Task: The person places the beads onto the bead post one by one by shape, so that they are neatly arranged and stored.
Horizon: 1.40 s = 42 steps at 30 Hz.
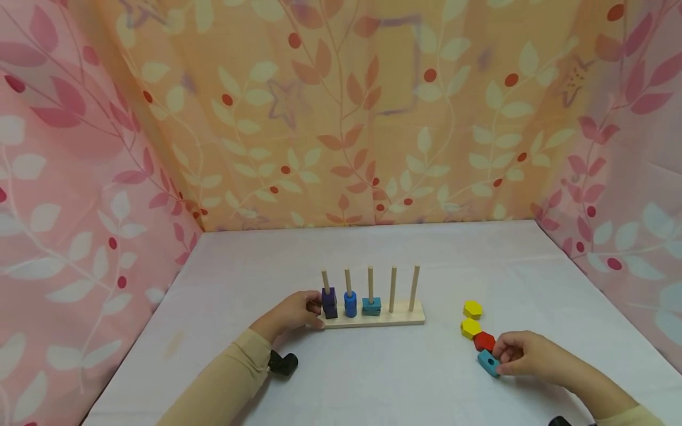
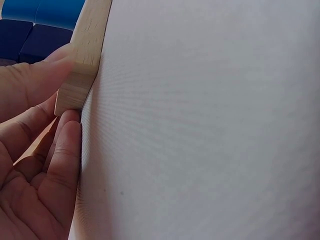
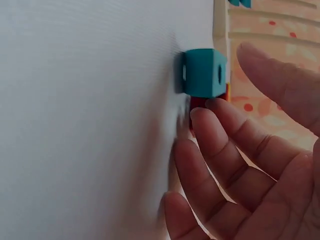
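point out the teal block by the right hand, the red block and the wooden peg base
teal block (image 1: 488, 362), head view, its top face.
red block (image 1: 483, 341), head view, its top.
wooden peg base (image 1: 396, 318), head view, bare right part.

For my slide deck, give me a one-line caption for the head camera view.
Left hand steadies a wooden peg rack while right hand touches a teal block.

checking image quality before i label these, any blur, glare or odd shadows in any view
Head view: sharp, even light, no glare, soft shadows under the peg board. Left wrist view: fingers slightly soft, tablecloth shows fine ripple patterning. Right wrist view: teal block fairly sharp, with a smeared shadow below it beside the fingers.
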Motion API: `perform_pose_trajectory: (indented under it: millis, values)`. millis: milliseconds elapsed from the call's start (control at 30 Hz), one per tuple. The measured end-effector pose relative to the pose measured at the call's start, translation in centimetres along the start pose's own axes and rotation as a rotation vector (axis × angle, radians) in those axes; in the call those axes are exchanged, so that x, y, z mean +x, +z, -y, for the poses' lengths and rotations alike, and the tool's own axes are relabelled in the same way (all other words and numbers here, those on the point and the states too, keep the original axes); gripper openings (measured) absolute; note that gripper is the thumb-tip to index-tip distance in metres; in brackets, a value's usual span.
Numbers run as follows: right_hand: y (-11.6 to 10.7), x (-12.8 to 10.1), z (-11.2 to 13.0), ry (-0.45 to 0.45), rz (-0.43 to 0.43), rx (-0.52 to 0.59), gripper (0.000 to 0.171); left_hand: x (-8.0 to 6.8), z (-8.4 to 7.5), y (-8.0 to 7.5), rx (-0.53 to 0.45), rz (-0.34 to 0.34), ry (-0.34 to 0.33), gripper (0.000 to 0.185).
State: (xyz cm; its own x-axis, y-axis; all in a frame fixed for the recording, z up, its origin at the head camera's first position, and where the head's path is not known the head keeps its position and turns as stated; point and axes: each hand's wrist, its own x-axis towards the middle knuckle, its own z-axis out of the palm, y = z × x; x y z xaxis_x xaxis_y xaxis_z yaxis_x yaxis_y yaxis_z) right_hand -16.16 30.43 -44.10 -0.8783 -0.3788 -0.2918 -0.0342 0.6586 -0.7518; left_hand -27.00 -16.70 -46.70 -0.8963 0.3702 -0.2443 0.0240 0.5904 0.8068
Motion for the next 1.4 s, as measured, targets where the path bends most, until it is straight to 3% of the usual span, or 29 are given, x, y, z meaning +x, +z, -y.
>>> perform_pose_trajectory:
  millis: [300,600,867,1100,1267,1400]
  values:
    - [0.9,-0.1,0.0,-0.024,-0.039,-0.115,0.030,-0.1,-0.1,0.1,0.006,-0.006,-0.018,0.039]
    - [1.3,0.2,0.2,0.007,-0.067,-0.167,0.028,-0.5,-0.5,0.1,0.011,-0.005,-0.025,0.040]
    - [1.3,0.5,0.8,-0.010,-0.096,-0.166,0.020,-0.5,-0.6,0.0,0.009,-0.010,-0.024,0.039]
    - [0.1,0.7,2.8,0.001,-0.097,-0.057,0.027,-0.3,-0.2,0.1,0.014,-0.011,-0.018,0.039]
    - [-1.1,1.4,6.2,-0.065,-0.218,0.031,0.034,-0.1,0.0,0.1,0.013,-0.008,-0.015,0.040]
    - [-1.3,2.6,9.2,-0.198,-0.362,0.053,0.033,-0.2,-0.1,0.1,0.013,-0.013,-0.018,0.041]
